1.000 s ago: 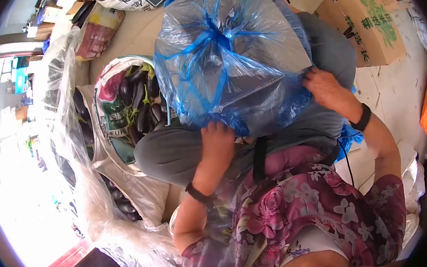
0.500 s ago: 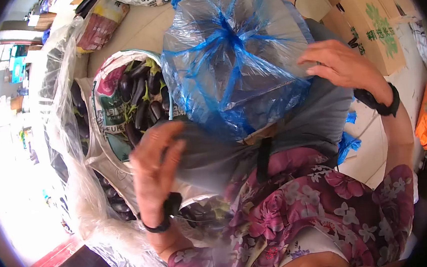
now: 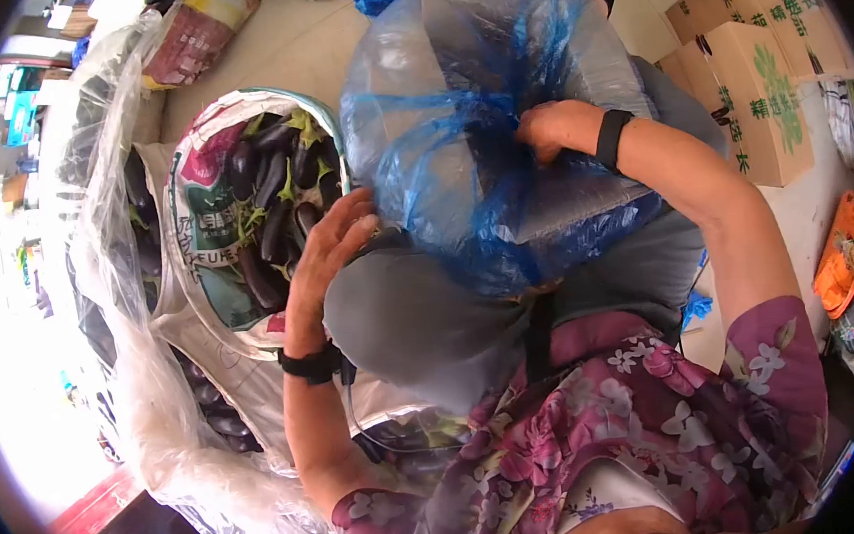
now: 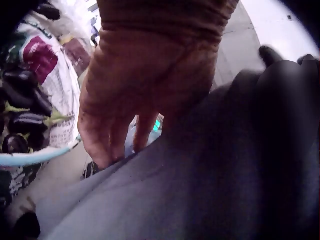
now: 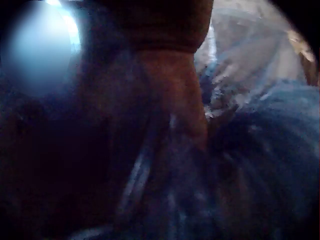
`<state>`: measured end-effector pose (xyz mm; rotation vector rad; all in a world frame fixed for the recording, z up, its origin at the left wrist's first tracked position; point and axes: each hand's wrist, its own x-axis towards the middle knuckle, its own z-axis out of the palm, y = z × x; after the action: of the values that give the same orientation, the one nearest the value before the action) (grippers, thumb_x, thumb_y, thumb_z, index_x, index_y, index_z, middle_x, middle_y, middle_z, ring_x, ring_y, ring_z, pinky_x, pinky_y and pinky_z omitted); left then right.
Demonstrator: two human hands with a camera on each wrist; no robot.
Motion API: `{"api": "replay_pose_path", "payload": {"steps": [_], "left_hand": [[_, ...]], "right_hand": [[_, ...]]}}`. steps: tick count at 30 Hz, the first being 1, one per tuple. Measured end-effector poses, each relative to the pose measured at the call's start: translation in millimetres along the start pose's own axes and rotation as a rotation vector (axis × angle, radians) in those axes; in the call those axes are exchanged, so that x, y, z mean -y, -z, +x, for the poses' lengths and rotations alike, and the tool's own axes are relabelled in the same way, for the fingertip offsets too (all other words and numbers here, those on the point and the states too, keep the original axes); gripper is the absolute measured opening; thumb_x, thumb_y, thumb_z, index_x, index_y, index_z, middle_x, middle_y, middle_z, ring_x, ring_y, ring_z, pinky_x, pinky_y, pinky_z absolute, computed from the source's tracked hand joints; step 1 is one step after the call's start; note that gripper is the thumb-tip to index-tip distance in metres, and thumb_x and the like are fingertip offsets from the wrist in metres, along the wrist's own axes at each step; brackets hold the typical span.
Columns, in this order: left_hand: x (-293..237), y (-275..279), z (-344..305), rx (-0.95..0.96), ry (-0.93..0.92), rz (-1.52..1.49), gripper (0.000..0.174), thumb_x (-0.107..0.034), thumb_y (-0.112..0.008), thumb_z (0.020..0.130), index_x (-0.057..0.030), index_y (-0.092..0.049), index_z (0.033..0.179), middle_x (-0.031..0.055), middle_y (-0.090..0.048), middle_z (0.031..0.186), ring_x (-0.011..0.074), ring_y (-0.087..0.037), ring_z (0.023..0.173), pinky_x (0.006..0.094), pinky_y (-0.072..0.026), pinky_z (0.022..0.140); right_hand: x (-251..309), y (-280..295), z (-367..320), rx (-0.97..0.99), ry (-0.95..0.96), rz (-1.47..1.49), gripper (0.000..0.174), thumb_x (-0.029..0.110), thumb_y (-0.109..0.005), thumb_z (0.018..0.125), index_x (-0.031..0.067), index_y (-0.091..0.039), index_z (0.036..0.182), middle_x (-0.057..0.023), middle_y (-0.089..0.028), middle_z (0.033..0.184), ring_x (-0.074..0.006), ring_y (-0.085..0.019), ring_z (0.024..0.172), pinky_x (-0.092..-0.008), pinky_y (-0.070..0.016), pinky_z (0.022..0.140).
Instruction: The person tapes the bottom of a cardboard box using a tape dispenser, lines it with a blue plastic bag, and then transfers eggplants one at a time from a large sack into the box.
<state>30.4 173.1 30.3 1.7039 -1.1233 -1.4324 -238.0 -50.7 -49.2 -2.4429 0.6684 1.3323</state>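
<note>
A blue translucent plastic bag [image 3: 418, 157], bulging round a boxy load, sits in front of the person's crossed legs. My right hand [image 3: 562, 128] is at its gathered middle, fingers curled into the folds and gripping the plastic; the fingertips are hidden there. In the right wrist view, dark blue film [image 5: 270, 150] surrounds that hand. My left hand [image 3: 330, 249] lies by the grey-trousered knee [image 3: 420, 308], with fingers loosely extended and nothing held. Beside it stands a round-mouthed woven sack [image 3: 218, 223] full of dark purple eggplants [image 3: 275, 179].
More eggplants [image 3: 143, 224] lie at the left, under clear plastic sheeting [image 3: 118, 291]. Printed cardboard boxes [image 3: 750, 106] stand at the upper right. An orange package [image 3: 840, 254] is at the far right. Another printed sack [image 3: 198, 34] lies at the upper left.
Both hands have left the bag's near edge. The left moved left to beside the knee; the right rose and then reached in to the bag's middle. The bag's folds have shifted.
</note>
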Motion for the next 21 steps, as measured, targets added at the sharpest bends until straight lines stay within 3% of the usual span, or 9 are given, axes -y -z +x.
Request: {"api": "replay_pose_path", "payload": {"steps": [2,6,7,10,11,15,18,19,21], "left_hand": [[9.9,-10.1,11.8,0.043,0.057,-0.196,0.061,-0.035,-0.061,0.093,-0.0023,-0.041,0.141,0.0175,-0.056,0.127,0.0216,-0.05,0.12,0.0331,-0.0397,0.099],[23.3,-13.0,39.5,0.16,-0.006,-0.238,0.063,-0.038,-0.061,0.092,-0.0035,-0.041,0.141,0.0104,-0.058,0.118,0.0153,-0.05,0.104,0.0293,-0.0425,0.083],[28.2,-15.1,47.6,0.118,-0.07,-0.228,0.052,-0.031,-0.063,0.091,-0.0023,-0.05,0.132,0.0058,-0.061,0.105,0.012,-0.051,0.089,0.0259,-0.0418,0.073],[30.4,-12.6,57.8,0.167,0.104,-0.164,0.039,-0.022,-0.065,0.089,0.0001,-0.058,0.12,0.0027,-0.064,0.094,0.0115,-0.053,0.08,0.0243,-0.0425,0.069],[39.5,-19.0,60.0,0.138,0.049,-0.2,0.029,-0.017,-0.065,0.088,0.002,-0.061,0.11,0.0017,-0.064,0.086,0.0114,-0.053,0.073,0.0245,-0.0432,0.068],[63.5,-23.0,58.6,0.237,-0.029,-0.187,0.03,-0.014,-0.064,0.087,0.0028,-0.061,0.111,0.0057,-0.066,0.092,0.0119,-0.057,0.082,0.0274,-0.0459,0.076],[54.2,-31.5,45.7,0.179,-0.073,-0.253,0.031,-0.011,-0.062,0.087,0.0034,-0.06,0.114,0.0075,-0.066,0.099,0.0117,-0.058,0.09,0.0264,-0.0451,0.083],[45.9,-33.0,39.7,0.186,0.042,-0.475,0.034,-0.009,-0.06,0.087,0.0041,-0.057,0.118,0.0083,-0.066,0.105,0.0125,-0.058,0.095,0.0264,-0.0441,0.087],[26.3,-28.6,34.3,0.172,0.076,-0.472,0.035,-0.008,-0.059,0.087,0.0044,-0.056,0.119,0.0079,-0.065,0.106,0.013,-0.058,0.097,0.0268,-0.0441,0.088]], "right_hand": [[8.6,-5.4,-3.4,-0.03,0.083,0.021,0.065,0.035,-0.072,0.08,0.011,-0.051,0.137,-0.0159,-0.061,0.123,-0.0349,-0.056,0.117,-0.0447,-0.0463,0.097],[24.0,18.2,-40.1,-0.101,0.244,0.169,0.06,0.032,-0.072,0.081,0.0092,-0.054,0.133,-0.0172,-0.064,0.116,-0.0353,-0.058,0.114,-0.0453,-0.0481,0.094],[25.6,31.8,-51.4,-0.124,0.252,0.169,0.057,0.03,-0.072,0.081,0.0059,-0.056,0.129,-0.0187,-0.065,0.114,-0.0364,-0.06,0.109,-0.0458,-0.0501,0.09],[17.7,57.5,-24.8,-0.058,0.187,-0.023,0.055,0.029,-0.071,0.08,0.0042,-0.056,0.127,-0.02,-0.065,0.112,-0.0365,-0.062,0.106,-0.0465,-0.0514,0.086],[15.6,59.9,-21.3,-0.103,0.131,-0.046,0.043,0.028,-0.07,0.08,0.0026,-0.064,0.115,-0.0192,-0.067,0.108,-0.0361,-0.063,0.103,-0.0467,-0.052,0.084],[-4.3,16.6,45.3,-0.23,0.037,0.121,0.041,0.023,-0.066,0.081,0.0042,-0.064,0.118,-0.0163,-0.068,0.107,-0.0362,-0.065,0.099,-0.0454,-0.0525,0.082],[8.7,-15.3,89.3,-0.075,0.011,0.131,0.037,0.023,-0.066,0.081,0.006,-0.067,0.114,-0.015,-0.067,0.115,-0.0327,-0.065,0.105,-0.0463,-0.0522,0.086],[25.9,-22.7,79.7,-0.164,-0.022,0.226,0.036,0.015,-0.063,0.081,0.0054,-0.065,0.117,-0.0175,-0.066,0.116,-0.0333,-0.065,0.105,-0.0461,-0.0519,0.088],[42.7,-52.7,99.3,-0.224,0.135,0.373,0.029,0.01,-0.059,0.083,0.0035,-0.068,0.11,-0.02,-0.068,0.11,-0.0353,-0.066,0.102,-0.0468,-0.053,0.085]]}}
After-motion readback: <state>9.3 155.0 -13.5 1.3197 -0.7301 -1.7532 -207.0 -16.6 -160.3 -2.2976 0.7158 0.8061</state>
